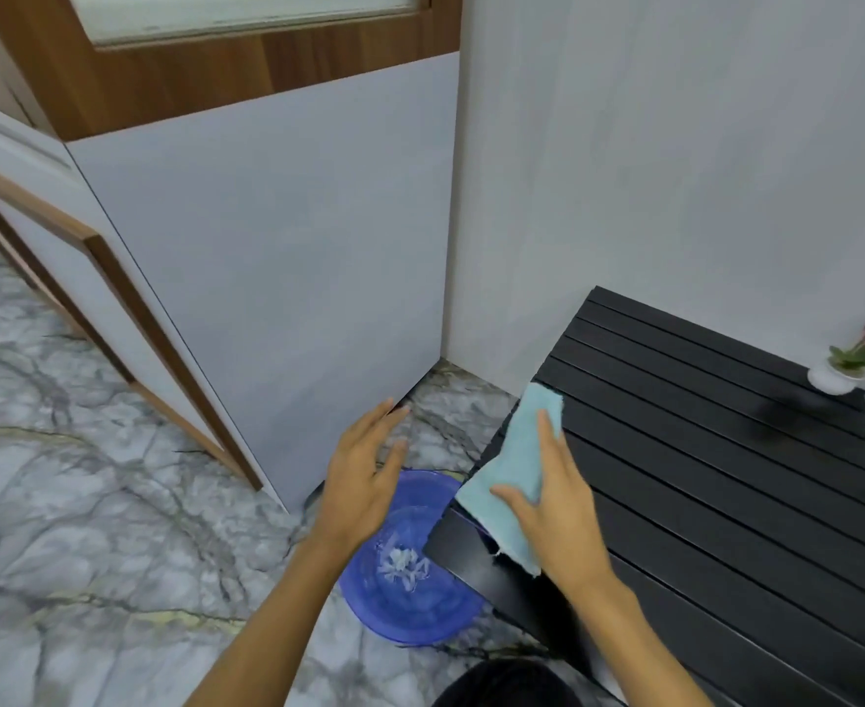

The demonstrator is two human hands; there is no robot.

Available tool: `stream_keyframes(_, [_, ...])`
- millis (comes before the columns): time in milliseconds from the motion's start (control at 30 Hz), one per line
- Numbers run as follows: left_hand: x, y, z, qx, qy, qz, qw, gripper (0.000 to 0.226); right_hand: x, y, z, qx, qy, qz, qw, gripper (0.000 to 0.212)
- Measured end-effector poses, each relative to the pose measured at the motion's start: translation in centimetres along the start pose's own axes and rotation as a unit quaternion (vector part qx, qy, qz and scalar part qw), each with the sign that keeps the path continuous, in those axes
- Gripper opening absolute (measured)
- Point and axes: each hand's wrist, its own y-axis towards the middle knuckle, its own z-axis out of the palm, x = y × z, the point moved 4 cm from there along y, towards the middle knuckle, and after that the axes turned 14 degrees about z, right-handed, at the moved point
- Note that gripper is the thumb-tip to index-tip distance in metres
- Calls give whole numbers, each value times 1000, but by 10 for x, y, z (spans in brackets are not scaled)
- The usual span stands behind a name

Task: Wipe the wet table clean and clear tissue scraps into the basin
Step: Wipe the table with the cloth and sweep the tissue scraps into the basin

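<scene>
A black slatted table (716, 451) fills the right side. Over its left edge lies a light blue cloth (514, 466), and my right hand (555, 502) presses flat on it with fingers spread. A blue translucent basin (420, 604) stands on the floor just left of the table edge, partly under it. White tissue scraps (402, 563) lie in the basin. My left hand (364, 477) hovers above the basin's far rim, fingers apart, holding nothing.
A white vase with pink flowers (848, 364) stands at the table's far right, beside a white object at the frame edge. A white door panel and a wall corner rise behind the basin. The floor is grey marble.
</scene>
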Motion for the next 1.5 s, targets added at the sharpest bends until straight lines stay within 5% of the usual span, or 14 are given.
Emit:
stream_keyframes(133, [-17,9,31,30,-39,15,999,41,-36,24,-53,-52,-38,84,994,85])
stream_keyframes(267, [-33,13,64,86,-25,46,995,40,-72,47,-70,-17,-163,177,970,84])
stream_keyframes(633, [-37,-4,103,166,45,73,982,43,-67,53,-18,-66,-252,74,963,70])
stream_keyframes(933, [-31,-9,105,161,51,52,984,42,-69,7,-13,-12,-239,-17,971,72])
stream_keyframes(1500, [-63,-21,129,242,130,162,948,53,-112,-85,-58,-39,-252,48,966,58])
